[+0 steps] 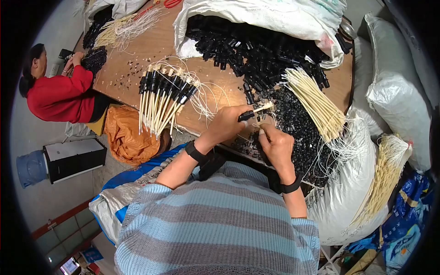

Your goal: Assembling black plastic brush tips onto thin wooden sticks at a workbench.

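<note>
My left hand (228,123) is closed around a small black plastic sleeve (246,116), and a short cream-coloured end (264,107) sticks out beyond it. Close beside it my right hand (277,145) is closed in a pinch near a thin pale cord; what its fingertips grip is too small to make out. Beneath and right of both hands spreads a heap of small black plastic pieces (298,130). A bundle of cream rods with white cords (316,103) lies across that heap. To the left, several cream rods fitted with black sleeves (160,98) lie together at the table's edge.
A white woven sack (261,13) spills black tubular parts (247,46) onto the wooden table (123,85). Stuffed white sacks (398,78) stand at the right, with another rod bundle (382,176). At the far left sits a person in red (62,97), near an orange sack (128,135).
</note>
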A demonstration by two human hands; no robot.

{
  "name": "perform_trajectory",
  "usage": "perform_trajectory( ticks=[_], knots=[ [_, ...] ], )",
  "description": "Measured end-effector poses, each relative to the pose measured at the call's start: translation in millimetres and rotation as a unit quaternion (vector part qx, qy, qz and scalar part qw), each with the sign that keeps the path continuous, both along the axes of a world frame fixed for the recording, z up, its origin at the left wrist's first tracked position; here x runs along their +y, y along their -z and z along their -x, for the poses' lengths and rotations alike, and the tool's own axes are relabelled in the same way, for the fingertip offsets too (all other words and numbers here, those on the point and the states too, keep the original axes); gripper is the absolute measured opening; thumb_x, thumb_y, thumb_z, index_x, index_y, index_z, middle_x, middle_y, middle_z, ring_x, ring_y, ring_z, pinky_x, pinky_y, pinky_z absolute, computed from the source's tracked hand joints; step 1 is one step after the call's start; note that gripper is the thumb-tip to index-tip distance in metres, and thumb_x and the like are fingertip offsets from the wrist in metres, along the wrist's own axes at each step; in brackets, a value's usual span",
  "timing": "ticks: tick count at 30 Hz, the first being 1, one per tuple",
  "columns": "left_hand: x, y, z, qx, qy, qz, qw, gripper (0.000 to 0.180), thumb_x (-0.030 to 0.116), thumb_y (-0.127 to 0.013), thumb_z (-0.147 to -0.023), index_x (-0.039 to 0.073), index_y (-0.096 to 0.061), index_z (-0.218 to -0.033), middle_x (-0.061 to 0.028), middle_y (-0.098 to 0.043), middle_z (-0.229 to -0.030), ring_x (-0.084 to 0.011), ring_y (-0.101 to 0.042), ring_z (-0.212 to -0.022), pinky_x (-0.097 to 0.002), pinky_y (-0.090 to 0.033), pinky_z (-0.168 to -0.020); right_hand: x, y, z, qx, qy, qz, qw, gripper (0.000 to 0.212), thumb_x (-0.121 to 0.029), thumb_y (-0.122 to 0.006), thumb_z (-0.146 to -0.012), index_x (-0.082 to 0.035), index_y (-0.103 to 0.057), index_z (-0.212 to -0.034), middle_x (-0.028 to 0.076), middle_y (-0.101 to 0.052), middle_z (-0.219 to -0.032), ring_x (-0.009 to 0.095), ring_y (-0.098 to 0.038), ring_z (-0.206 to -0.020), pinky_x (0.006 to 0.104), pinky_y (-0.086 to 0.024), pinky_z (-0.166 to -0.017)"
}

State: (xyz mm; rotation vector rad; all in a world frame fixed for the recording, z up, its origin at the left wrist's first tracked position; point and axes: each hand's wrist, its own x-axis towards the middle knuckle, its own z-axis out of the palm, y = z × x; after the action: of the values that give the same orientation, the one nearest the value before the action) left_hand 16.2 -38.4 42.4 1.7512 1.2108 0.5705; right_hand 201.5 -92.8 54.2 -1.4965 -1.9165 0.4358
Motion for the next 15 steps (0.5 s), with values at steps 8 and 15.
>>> perform_trajectory(
  ticks=[8,15],
  knots=[
    [-6,4,3,0.032,0.033,-0.162,0.986,0.040,-0.006,-0.061,-0.070,0.006,-0.064,-0.108,-0.0139,-0.067,-0.101,-0.0328,-0.063,-0.097,-0.0401,-0.050,-0.083,5,0,-3,0.007,0.026,-0.008,1.000,0.010,-0.009,-0.067,-0.082,-0.007,-0.069,-0.091,0.010,-0.058,-0.058,0.021,-0.060,-0.049,0.0310,-0.046,-0.048],
    [-8,-9,-5,0.058,0.075,-0.120,0.988,0.039,-0.004,-0.061,-0.071,0.007,-0.065,-0.108,-0.0136,-0.067,-0.101,-0.0326,-0.063,-0.098,-0.0402,-0.050,-0.083,5,6,0,0.044,0.002,0.025,0.999,0.008,-0.009,-0.065,-0.080,-0.007,-0.068,-0.087,0.013,-0.062,-0.062,0.030,-0.063,-0.055,0.0365,-0.048,-0.050]
  ],
)
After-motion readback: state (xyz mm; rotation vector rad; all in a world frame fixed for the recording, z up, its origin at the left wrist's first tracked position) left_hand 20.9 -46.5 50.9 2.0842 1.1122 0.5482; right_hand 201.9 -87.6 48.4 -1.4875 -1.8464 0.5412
